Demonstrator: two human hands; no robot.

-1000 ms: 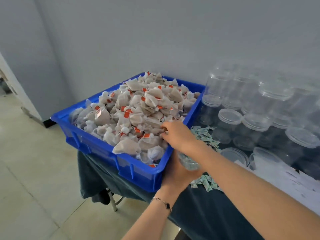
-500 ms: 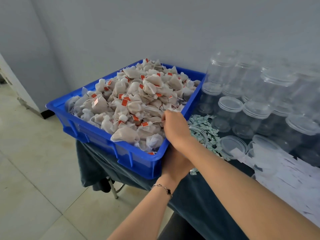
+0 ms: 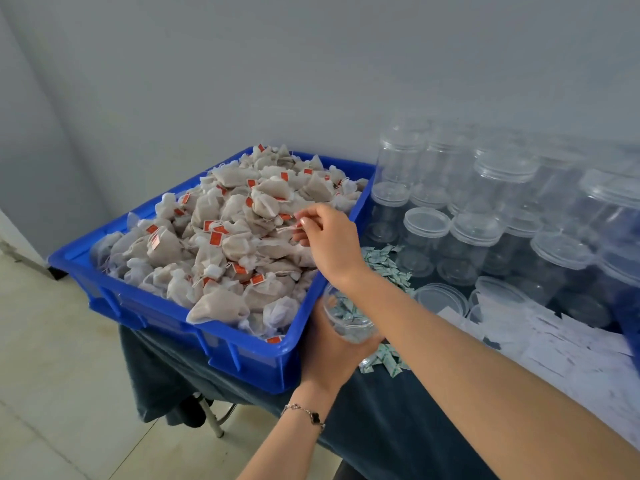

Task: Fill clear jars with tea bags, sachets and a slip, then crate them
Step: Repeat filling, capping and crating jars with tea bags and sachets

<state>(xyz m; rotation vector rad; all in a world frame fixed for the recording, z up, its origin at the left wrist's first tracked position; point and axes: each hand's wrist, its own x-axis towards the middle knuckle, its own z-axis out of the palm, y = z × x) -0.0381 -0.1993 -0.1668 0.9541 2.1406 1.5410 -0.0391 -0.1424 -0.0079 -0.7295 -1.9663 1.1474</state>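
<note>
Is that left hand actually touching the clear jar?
Touching: the head view shows the left hand wrapped around the jar, holding it beside the crate.

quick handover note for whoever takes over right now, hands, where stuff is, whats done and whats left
Left hand: holds an open clear jar beside the blue crate.
Right hand: over the tea bags, fingers pinching what looks like a tag or string.
Sachets lie heaped behind the jar; paper slips to the right; lidded jars at the back.
Done: jar in hand; its contents are unclear.
Left: tea bags, sachets, slip, then crate it.
</note>
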